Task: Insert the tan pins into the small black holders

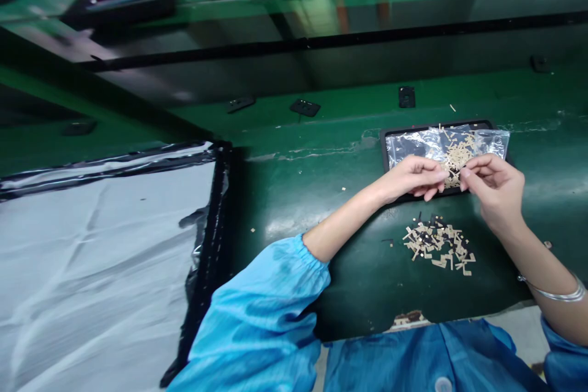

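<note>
Fingertips nearly meet over a black tray [384, 150] at a green table [285, 196], the left hand [418, 177] and right hand [498, 190] each curled with thumb against forefinger. The close pinch suits pieces this slight, and working above the tray probably lets anything dropped land within it. Inside, clear plastic bags [408, 147] lie under a heap of beige pieces [462, 150], seemingly as a liner, and overhang the tray's right rim. A loose pile [438, 242] of beige and dark pieces sits between the tray and the table's near edge, within easy reach of both hands. Whether either hand grips a piece cannot be told; a dark speck shows by the right fingertips. The hands hide the tray's near rim in part, and the right sleeve [563, 337] runs out of view.
</note>
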A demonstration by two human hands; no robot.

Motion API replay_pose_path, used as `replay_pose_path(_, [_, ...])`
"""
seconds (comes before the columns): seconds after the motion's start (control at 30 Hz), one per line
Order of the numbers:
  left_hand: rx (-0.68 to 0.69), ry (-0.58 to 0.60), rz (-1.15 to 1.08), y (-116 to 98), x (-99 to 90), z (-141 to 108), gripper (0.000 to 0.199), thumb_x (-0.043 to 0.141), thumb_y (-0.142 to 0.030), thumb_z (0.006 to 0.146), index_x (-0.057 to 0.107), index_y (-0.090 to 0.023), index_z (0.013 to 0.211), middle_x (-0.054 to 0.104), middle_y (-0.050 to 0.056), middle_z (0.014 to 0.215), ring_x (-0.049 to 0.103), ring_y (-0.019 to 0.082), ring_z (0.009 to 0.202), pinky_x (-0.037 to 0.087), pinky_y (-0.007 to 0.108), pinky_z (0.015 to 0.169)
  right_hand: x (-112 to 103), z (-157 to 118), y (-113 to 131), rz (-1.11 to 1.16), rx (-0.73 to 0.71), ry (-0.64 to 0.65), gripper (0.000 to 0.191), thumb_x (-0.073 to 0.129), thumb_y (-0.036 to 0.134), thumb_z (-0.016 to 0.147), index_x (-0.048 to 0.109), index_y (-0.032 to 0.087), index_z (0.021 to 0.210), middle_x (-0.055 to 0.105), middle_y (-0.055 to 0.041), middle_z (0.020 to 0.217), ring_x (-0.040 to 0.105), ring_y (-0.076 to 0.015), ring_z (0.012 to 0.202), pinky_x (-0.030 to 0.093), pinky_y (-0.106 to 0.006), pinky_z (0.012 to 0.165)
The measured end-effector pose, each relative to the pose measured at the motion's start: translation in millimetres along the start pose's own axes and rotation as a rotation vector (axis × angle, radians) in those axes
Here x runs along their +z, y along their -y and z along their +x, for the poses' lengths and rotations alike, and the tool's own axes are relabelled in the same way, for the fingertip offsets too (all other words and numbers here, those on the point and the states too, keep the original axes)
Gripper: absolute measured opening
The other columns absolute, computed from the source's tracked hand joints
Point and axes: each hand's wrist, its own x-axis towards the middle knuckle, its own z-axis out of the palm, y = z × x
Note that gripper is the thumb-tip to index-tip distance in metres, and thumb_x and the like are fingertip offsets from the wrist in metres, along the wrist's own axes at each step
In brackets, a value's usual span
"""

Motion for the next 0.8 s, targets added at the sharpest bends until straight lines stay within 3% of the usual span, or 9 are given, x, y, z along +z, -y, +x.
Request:
replay_pose_path(0.1, [-0.010,-0.014,-0.067,3,-0.1,2,0.041,0.050,-0.051,0.084,0.057,-0.014,0.067,0.051,-0.001,0.048,0.036,0.005,0.040,0.019,0.021,0.041,2,-3,4,-0.185,-0.231,0.068,0.004,0.063,0.018,0.075,0.061,0.022,0.076,0.061,0.0009,0.062,0.051,-0.0114,0.051,0.041,-0.027,0.048])
replay_pose_path(0.2, [-0.008,0.016,-0.099,4,-0.5,3,0.034,0.057,-0.045,0.080,0.053,-0.014,0.066,0.052,-0.002,0.050,0.037,0.005,0.042,0.020,0.021,0.042,3,-3,5,-0.358,-0.497,0.159,0.013,0.061,0.011,0.074,0.061,0.024,0.078,0.063,0.0007,0.066,0.051,-0.0115,0.053,0.043,-0.029,0.052])
replay_pose_path(0.3, [0.024,0.009,-0.114,5,0.1,3,0.030,0.062,-0.041,0.077,0.050,-0.015,0.068,0.053,-0.003,0.052,0.036,0.004,0.043,0.021,0.020,0.043,2,-1,3,-0.446,-0.627,0.142,0.018,0.061,0.007,0.074,0.060,0.024,0.080,0.066,-0.0005,0.071,0.055,-0.0129,0.059,0.044,-0.029,0.054])
replay_pose_path(0.5, [0.149,-0.191,-0.064,8,4.7,5,0.030,0.064,-0.041,0.078,0.052,-0.015,0.075,0.054,-0.004,0.055,0.041,0.003,0.046,0.030,0.019,0.046,2,-2,1,-0.486,-0.528,-0.068,0.015,0.060,0.010,0.077,0.061,0.022,0.085,0.064,-0.0023,0.073,0.052,-0.0129,0.056,0.043,-0.029,0.052])
replay_pose_path(0.8, [0.223,-0.307,0.092,8,12.5,2,0.021,0.063,-0.034,0.079,0.059,-0.013,0.077,0.055,-0.002,0.061,0.050,0.007,0.055,0.040,0.021,0.056,2,-2,2,-0.579,-0.566,-0.109,0.011,0.064,0.014,0.078,0.063,0.023,0.083,0.066,-0.0049,0.078,0.061,-0.0186,0.072,0.046,-0.031,0.056])
